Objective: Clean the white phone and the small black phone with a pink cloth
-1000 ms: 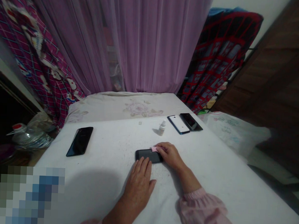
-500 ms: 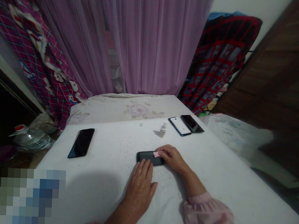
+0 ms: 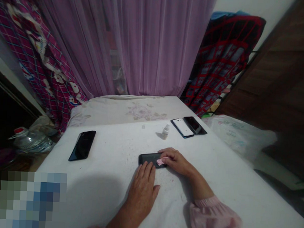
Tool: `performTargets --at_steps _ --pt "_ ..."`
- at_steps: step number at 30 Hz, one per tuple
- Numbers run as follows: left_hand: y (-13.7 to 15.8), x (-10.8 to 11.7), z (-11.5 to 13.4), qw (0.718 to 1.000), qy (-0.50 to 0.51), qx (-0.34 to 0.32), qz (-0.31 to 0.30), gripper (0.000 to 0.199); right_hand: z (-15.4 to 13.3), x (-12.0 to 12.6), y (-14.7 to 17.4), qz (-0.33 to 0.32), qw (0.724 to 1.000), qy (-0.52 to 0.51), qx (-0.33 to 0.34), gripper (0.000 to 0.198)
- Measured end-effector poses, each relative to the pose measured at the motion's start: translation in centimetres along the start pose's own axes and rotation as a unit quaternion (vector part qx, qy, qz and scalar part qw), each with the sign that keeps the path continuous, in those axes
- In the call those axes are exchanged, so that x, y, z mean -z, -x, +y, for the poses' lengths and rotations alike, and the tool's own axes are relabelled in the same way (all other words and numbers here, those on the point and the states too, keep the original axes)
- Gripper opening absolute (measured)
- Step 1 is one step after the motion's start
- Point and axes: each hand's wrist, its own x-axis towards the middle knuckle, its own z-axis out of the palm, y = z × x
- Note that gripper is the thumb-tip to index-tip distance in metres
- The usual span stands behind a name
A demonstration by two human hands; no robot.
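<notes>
Head view. A dark phone [image 3: 148,158] lies flat on the white-covered surface [image 3: 110,139], directly before the person. Its long axis runs crosswise, left to right, with the right end angled very slightly toward the wearer; which end is the top cannot be told at this resolution. The body is a thin rectangle with rounded corners and a smooth, dark grey upper face. The left hand [image 3: 142,191] is unclenched, its extended fingertips resting at the phone's near long edge, grasping nothing. The right hand [image 3: 176,161] pinches a small, soft pink cloth [image 3: 161,161] against the phone's right portion; a gathered pink sleeve [image 3: 213,210] covers that forearm. Beyond the phone stands a small whitish bottle [image 3: 165,131] with a narrowed top. Farther right lie a white phone [image 3: 183,126], edged in blue, and a glossy black phone [image 3: 194,124], side by side, both slanted. Well to the left, a black handset [image 3: 82,144] with a reflective face points obliquely away. Pleated purple curtains [image 3: 155,43] hang behind.
</notes>
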Motion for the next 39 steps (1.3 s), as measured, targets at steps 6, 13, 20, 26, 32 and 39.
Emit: performTargets --at_steps 6,13,20,26,32,39 --pt "-0.1 0.0 0.0 1.000 0.005 0.001 0.006 0.047 0.1 -1.4 -0.6 0.067 0.996 0.059 -0.023 0.018" --pt "0.0 0.0 0.0 1.000 0.005 -0.004 0.013 0.048 -0.1 -2.6 -1.3 0.120 0.983 0.125 -0.060 0.019" --pt "-0.1 0.1 0.1 1.000 0.002 0.005 -0.003 0.049 -0.5 -2.3 -0.9 0.058 0.997 0.046 0.003 0.016" --pt "-0.2 0.3 0.0 1.000 0.004 -0.002 -0.002 0.047 -1.4 -3.0 -1.4 0.068 0.993 0.089 -0.035 0.018" --pt "-0.1 0.1 0.0 1.000 0.004 0.000 0.005 0.048 -2.0 -3.6 -2.2 0.090 0.980 0.155 -0.092 0.020" --pt "-0.1 0.2 0.0 1.000 0.022 0.006 0.003 0.052 -2.3 -3.6 -1.9 0.049 0.993 0.111 -0.003 0.016"
